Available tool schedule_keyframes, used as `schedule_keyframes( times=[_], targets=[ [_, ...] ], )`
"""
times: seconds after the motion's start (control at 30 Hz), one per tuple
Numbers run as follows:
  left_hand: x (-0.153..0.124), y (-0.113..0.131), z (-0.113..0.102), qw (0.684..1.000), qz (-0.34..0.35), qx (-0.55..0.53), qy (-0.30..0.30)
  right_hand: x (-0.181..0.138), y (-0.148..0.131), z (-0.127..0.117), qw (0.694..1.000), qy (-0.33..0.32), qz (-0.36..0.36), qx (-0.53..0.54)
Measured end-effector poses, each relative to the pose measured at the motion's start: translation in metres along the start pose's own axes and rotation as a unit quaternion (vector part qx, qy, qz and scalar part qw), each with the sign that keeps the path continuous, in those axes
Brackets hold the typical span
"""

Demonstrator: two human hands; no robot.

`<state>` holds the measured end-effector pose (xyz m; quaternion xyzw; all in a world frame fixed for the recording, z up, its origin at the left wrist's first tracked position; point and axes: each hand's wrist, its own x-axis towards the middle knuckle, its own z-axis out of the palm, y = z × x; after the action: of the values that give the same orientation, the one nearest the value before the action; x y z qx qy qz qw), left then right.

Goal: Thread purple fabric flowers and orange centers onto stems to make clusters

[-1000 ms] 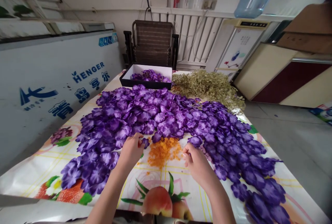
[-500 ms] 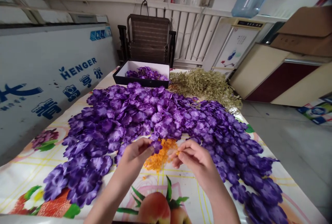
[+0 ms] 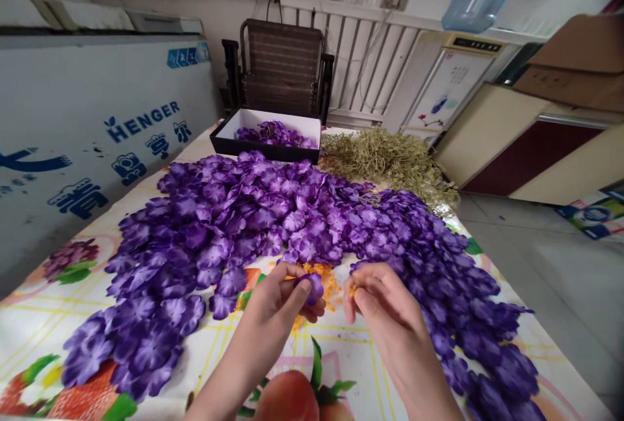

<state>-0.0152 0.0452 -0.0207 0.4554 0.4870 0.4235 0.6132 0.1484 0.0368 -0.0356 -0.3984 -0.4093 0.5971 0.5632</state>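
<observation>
Between the thumb and fingers of my left hand is a purple fabric flower. My right hand pinches a small orange flower center, a short way to the right of that flower. Behind and between the hands lies a loose heap of orange pieces, partly covered by my left hand. A wide arc of purple flowers spreads over the table around both hands.
A black box with white inner walls holds more purple flowers at the table's far side. Beside it is a pile of greenish stems. The patterned tablecloth lies underneath. A folding chair stands behind the table.
My left hand has moved right and slightly nearer with the purple flower, over the orange heap. My right hand has shifted a little right, still pinching the orange piece.
</observation>
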Motion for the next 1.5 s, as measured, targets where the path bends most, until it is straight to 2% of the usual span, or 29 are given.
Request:
schedule_keyframes(
  times=[0.13, 0.23, 0.33, 0.5, 0.6, 0.7, 0.8, 0.93, 1.13, 1.3, 1.4, 1.5],
  targets=[
    [0.002, 0.0, 0.002, 0.999, 0.02, 0.029, 0.014, -0.001, 0.001, 0.004, 0.999, -0.007, 0.036, -0.035],
    [0.001, 0.0, 0.004, 0.998, 0.037, 0.045, 0.02, -0.001, 0.001, 0.006, 0.999, -0.012, 0.049, -0.02],
    [-0.002, -0.001, 0.006, 0.999, 0.026, 0.039, 0.015, -0.002, 0.001, 0.008, 0.998, -0.022, 0.048, -0.029],
    [-0.003, -0.003, 0.009, 1.0, -0.003, 0.017, -0.004, -0.003, 0.0, 0.008, 0.998, -0.028, 0.018, -0.052],
    [-0.002, -0.005, 0.01, 1.0, 0.006, 0.021, -0.001, -0.003, 0.003, 0.007, 0.998, -0.027, -0.01, -0.062],
    [-0.003, -0.006, 0.012, 0.999, 0.024, 0.025, 0.002, -0.004, 0.005, 0.005, 0.993, 0.005, -0.049, -0.111],
    [-0.005, -0.006, 0.015, 1.0, 0.023, -0.007, 0.001, -0.003, 0.005, 0.007, 0.986, 0.006, -0.075, -0.148],
    [-0.005, -0.003, 0.018, 0.999, 0.015, -0.036, -0.018, -0.002, 0.006, 0.013, 0.987, -0.026, -0.086, -0.132],
    [-0.003, -0.001, 0.021, 0.996, 0.011, -0.07, -0.058, 0.001, 0.01, 0.012, 0.99, -0.006, -0.087, -0.113],
    [-0.002, -0.003, 0.025, 0.994, 0.007, -0.085, -0.069, 0.002, 0.01, 0.008, 0.986, 0.002, -0.091, -0.138],
    [-0.002, -0.005, 0.024, 0.994, 0.009, -0.085, -0.067, 0.001, 0.011, 0.008, 0.971, 0.007, -0.128, -0.203],
    [-0.004, -0.004, 0.023, 0.997, 0.023, -0.039, -0.056, -0.001, 0.012, 0.008, 0.936, -0.01, -0.184, -0.299]
  ],
)
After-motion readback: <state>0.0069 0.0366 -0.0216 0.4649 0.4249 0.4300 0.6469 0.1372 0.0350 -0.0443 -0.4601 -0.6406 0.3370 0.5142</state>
